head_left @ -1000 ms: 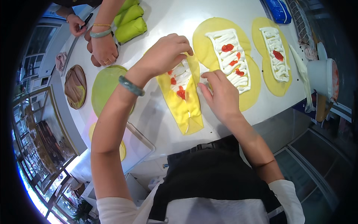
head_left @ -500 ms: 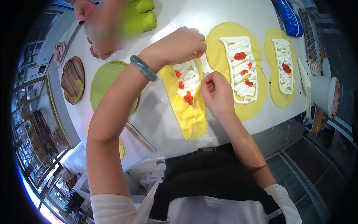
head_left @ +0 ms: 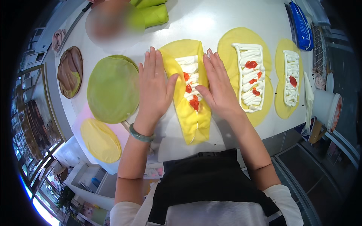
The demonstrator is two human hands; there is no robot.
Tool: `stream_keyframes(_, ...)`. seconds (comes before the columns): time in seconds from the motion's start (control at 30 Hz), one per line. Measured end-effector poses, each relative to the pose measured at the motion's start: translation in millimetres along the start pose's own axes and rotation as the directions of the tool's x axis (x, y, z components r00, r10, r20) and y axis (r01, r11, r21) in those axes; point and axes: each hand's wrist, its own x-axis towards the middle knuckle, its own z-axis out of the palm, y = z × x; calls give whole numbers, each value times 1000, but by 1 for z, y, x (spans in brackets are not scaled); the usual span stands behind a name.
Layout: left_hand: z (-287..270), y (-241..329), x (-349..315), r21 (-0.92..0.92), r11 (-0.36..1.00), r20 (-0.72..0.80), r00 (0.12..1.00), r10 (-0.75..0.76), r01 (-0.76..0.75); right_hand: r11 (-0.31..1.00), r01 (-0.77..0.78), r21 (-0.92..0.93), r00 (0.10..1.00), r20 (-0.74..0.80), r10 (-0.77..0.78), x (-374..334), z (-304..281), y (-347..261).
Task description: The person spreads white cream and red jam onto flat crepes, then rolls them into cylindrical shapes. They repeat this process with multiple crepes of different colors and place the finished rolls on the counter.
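A yellow crepe (head_left: 197,126) lies in front of me with both long sides folded inward over a strip of white cream (head_left: 189,67) dotted with red filling (head_left: 194,103). My left hand (head_left: 154,84) is flat with fingers stretched out along its left fold, the thumb reaching toward the crepe. On the other side, my right hand (head_left: 220,86) rests along the right fold, also flat, its thumb over the edge. Neither hand grips anything. To the right, a second yellow crepe (head_left: 230,49) lies open under zigzag cream and red blobs, and a narrower third crepe (head_left: 281,81) lies beyond it.
Green crepes (head_left: 113,88), brown crepes (head_left: 69,71) and yellow crepes (head_left: 100,141) lie at the left. Green rolls (head_left: 154,15) sit at the far side, beside a blurred patch. A blue package (head_left: 301,28) and a white tub (head_left: 325,103) stand at the right edge.
My left hand has come back from the crepe's far end to its left side. Both hands have gone from closed fingers to flat. The crepe's far end now shows folded inward at the sides.
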Motion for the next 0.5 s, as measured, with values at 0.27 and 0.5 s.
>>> stream_keyframes(0.27,21,4,-7,-19,999,82,996,31,-30,999,49,2,987,156,-49,8,28,2)
stream_keyframes(0.5,19,9,-10,-26,994,164,981,108,-106,997,58,43,984,167,-64,3,26,4)
